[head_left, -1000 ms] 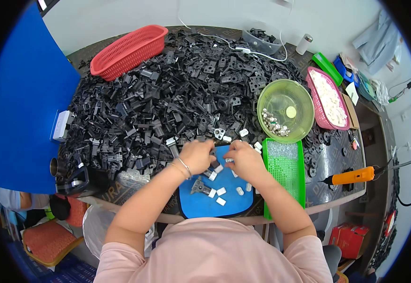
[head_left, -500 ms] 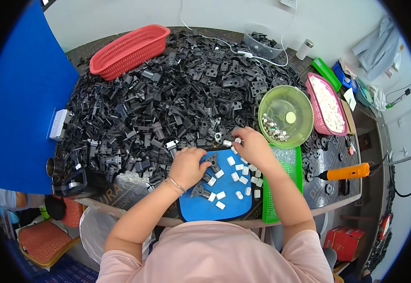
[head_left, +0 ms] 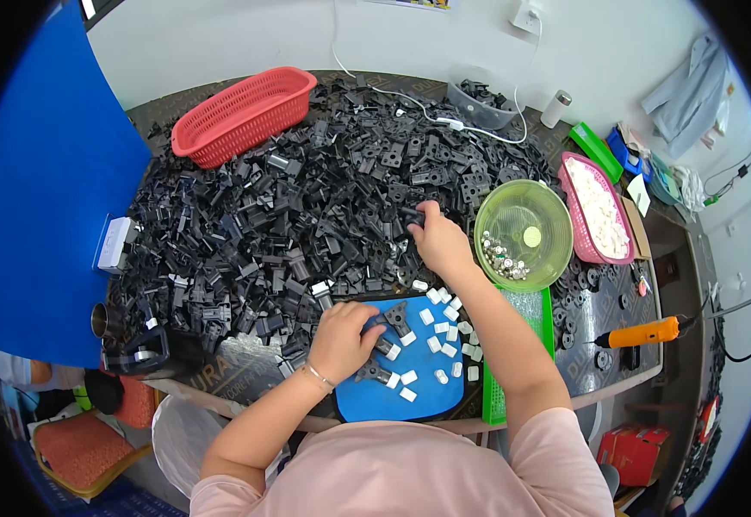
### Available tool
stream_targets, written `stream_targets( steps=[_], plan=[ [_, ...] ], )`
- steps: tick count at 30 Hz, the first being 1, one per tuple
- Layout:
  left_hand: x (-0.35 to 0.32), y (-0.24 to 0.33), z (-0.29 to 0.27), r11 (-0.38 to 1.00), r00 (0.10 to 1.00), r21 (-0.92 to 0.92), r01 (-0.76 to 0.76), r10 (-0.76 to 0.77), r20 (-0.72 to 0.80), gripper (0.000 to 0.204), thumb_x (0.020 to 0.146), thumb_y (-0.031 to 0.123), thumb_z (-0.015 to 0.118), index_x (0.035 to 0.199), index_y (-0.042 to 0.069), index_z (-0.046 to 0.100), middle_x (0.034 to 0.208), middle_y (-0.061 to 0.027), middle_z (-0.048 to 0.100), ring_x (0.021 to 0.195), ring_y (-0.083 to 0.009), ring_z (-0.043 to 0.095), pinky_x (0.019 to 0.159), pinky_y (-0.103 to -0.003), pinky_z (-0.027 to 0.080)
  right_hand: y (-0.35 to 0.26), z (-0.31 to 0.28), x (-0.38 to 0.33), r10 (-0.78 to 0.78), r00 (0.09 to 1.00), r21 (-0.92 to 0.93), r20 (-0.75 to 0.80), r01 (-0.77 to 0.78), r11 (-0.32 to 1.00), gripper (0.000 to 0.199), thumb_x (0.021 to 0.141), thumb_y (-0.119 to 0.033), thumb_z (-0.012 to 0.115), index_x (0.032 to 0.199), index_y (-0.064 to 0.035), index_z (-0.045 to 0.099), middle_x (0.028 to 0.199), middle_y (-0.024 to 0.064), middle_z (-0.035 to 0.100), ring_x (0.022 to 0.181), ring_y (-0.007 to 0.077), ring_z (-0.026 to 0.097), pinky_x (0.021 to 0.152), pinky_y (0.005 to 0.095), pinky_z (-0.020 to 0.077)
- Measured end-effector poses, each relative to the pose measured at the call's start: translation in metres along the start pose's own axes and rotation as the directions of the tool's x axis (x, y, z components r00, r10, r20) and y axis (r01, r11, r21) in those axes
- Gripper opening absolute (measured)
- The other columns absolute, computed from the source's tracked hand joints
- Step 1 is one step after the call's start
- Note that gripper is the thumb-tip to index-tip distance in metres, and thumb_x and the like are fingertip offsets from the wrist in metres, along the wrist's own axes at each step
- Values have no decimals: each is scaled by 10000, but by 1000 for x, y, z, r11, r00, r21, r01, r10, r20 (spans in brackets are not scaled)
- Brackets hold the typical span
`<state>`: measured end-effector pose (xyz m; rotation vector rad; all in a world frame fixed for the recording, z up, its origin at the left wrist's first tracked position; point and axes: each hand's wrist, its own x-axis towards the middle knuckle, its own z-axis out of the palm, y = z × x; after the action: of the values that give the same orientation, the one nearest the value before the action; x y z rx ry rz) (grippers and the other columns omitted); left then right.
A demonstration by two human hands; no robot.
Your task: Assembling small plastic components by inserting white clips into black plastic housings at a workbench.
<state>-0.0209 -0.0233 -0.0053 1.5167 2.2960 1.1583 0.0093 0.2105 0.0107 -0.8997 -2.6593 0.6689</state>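
Note:
My left hand (head_left: 345,340) is curled at the left of a blue mat (head_left: 431,401), thumb and fingers around a black plastic part (head_left: 381,343) with a white end. Beside it on the mat lie another black part (head_left: 396,317) and a third (head_left: 370,371), each with a white block at its end. My right hand (head_left: 443,246) reaches beyond the mat over a heap of black plastic parts (head_left: 307,198); its thumb and fingertips pinch a black part (head_left: 412,217), mostly lost against the heap. Small white blocks (head_left: 434,344) are scattered across the mat's right side.
A green bowl (head_left: 551,195) with small metal pieces and a green tray (head_left: 494,396) stand right of the mat. Farther right are a pink basket (head_left: 570,209) of white pieces and an orange electric screwdriver (head_left: 647,333). A red basket (head_left: 238,129) sits at the far left.
My right hand has moved away from the white blocks, farther out over the black heap, and now pinches a part there. The left hand stays by the same part. The view has shifted slightly.

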Motion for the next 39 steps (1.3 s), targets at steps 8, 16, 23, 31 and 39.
stream_targets(
  steps=[8,16,23,31,39],
  plan=[
    [-31,-4,-27,998,996,-63,-26,21,-82,215,747,114,720,924,31,631,930,-114,653,852,-297,601,768,-369,467,15,-55,5,15,951,61,307,-36,998,303,822,-323,653,770,-30,593,703,95,618,646,223,582,621,346,464],
    [-44,-5,-45,994,986,-103,32,-48,-157,206,734,87,727,915,32,644,910,-119,656,854,-294,608,758,-358,477,68,-166,183,110,979,-27,-169,-117,993,360,824,-379,640,912,-30,646,744,125,636,637,159,605,551,337,493],
    [-51,-12,-55,986,967,-105,131,-151,-204,208,744,98,719,925,38,637,908,-115,653,842,-305,601,765,-377,468,79,-192,255,-96,959,-164,-266,53,985,428,875,-184,571,1249,14,508,965,120,657,769,164,634,671,282,517],
    [-2,-12,-59,999,984,-9,-36,34,-174,182,762,102,706,915,31,636,915,-114,652,853,-292,607,748,-355,486,-29,-56,65,-388,870,82,305,382,921,287,810,-90,624,1096,-92,648,1035,120,651,917,262,645,818,337,511],
    [14,0,-53,996,984,-39,-75,68,-165,181,767,91,701,923,21,644,904,-114,645,848,-261,619,746,-332,496,-51,32,64,-537,841,-68,-70,533,844,243,799,-59,597,1034,-114,621,1038,86,590,909,307,614,753,389,518]
  ],
)
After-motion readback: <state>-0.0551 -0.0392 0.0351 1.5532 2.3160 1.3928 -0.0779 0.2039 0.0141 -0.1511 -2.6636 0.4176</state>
